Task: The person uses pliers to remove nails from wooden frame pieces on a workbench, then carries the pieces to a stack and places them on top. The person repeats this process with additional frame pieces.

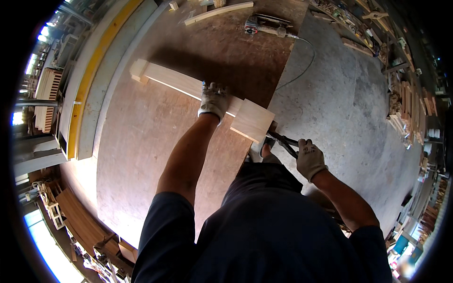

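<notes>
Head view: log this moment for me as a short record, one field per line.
Left hand: gloved, across the bar
Right hand: gloved, holding a dark tool
Tool tip: by the bar's near-right block; contact unclear
Bar: pale wood, flat on brown board
Also on board: power tool with hose, far side

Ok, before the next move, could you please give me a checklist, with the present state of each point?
1. Left hand on the long wooden workpiece: ok.
2. Right hand gripping the dark-handled tool: ok.
3. Gloves on both hands: ok.
4. Power tool lying apart from the workpiece: ok.
5. Power tool switched off: cannot tell.
6. Dark-handled tool's tip touching the workpiece: cannot tell.
</notes>
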### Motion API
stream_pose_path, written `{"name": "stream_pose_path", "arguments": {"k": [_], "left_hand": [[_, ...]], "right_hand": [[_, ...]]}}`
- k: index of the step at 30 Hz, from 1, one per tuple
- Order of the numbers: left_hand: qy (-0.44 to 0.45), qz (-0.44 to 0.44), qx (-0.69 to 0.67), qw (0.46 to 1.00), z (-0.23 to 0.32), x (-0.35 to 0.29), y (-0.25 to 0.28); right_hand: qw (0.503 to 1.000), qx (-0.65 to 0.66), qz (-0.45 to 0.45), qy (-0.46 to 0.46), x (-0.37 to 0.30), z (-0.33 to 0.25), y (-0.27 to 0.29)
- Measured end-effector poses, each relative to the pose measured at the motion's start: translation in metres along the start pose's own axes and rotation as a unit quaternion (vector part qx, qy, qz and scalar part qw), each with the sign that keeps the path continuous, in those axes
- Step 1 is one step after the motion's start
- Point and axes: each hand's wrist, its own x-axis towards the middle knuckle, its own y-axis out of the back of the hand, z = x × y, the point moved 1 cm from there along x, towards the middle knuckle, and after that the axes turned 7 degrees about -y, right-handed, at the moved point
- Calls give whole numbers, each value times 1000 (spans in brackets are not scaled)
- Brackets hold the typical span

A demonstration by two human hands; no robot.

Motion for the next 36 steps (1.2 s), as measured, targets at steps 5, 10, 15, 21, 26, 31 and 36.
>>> {"name": "stream_pose_path", "arguments": {"k": [5, 10, 15, 21, 26, 31, 36], "left_hand": [[6, 5, -18, 1000, -4, 0, 0], [4, 25, -3, 1000, -2, -2, 4], [-4, 4, -7, 1000, -1, 1, 8], [-17, 48, -38, 998, -6, -3, -2], [-11, 18, 15, 1000, -7, -3, 1], [-23, -7, 19, 1000, -5, -6, -5], [-22, -10, -7, 1000, -12, -1, -8]], "right_hand": [[984, -23, -179, 1, 14, -22, 61], [949, 11, -314, -11, 41, -17, 85], [948, 106, -299, -9, 39, 7, 56], [952, 149, -264, 52, 42, 23, 29], [950, 178, -249, 56, 47, 29, 21], [941, 250, -219, 61, 41, 46, -35], [823, 499, -272, -6, 24, 36, -106]]}}
